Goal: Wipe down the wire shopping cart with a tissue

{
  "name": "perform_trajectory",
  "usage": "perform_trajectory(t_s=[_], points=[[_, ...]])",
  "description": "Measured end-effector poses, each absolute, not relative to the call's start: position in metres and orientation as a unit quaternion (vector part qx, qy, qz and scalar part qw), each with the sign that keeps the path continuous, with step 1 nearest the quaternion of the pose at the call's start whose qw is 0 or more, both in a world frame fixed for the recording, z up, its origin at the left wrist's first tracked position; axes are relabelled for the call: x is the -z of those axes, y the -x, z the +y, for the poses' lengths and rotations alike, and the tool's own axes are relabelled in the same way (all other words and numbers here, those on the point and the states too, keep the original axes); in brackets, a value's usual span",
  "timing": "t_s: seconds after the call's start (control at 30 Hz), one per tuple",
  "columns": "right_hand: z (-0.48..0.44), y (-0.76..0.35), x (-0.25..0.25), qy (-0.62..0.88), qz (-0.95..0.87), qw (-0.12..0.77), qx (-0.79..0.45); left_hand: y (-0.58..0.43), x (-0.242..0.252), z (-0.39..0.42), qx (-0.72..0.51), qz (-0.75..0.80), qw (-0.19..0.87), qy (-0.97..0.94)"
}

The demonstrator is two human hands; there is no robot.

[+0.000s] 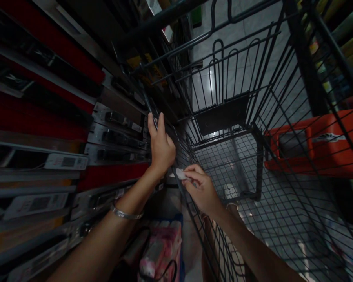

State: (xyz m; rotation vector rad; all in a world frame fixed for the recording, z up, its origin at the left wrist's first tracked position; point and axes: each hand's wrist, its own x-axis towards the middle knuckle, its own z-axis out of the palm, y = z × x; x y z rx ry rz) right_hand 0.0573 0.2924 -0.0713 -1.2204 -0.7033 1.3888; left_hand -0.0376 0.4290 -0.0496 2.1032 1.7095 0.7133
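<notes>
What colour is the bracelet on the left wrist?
Silver bracelet, clearest in the head view.

Left hand [161, 147] on wire cart [247, 117] rim; right hand [201, 188] pinching a small, possibly paper, white scrap [181, 174].

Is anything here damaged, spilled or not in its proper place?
Nothing stands out. The cart looks whole, and no spill shows on the floor. The left hand grips its rim; the right hand pinches a small white scrap at the rim. Dim light hides fine detail.
</notes>
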Motion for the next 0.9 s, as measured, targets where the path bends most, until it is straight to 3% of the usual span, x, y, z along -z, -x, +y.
perform_trajectory(t_s=[0.1, 0.27, 0.43, 0.9], points=[[0.276, -0.064, 0.065, 0.517, -0.333, 0.535, -0.579, 0.033, 0.045, 0.426, -0.270, 0.618, 0.179, -0.717], [0.262, -0.081, 0.069, 0.509, -0.347, 0.500, -0.608, 0.030, 0.033, 0.429, -0.151, 0.728, 0.189, -0.642], [0.288, -0.109, 0.074, 0.545, -0.275, 0.518, -0.600, 0.035, 0.028, 0.433, -0.115, 0.745, 0.195, -0.627], [0.337, -0.054, 0.091, 0.527, -0.285, 0.542, -0.589, 0.035, 0.039, 0.433, -0.184, 0.726, 0.258, -0.610]])
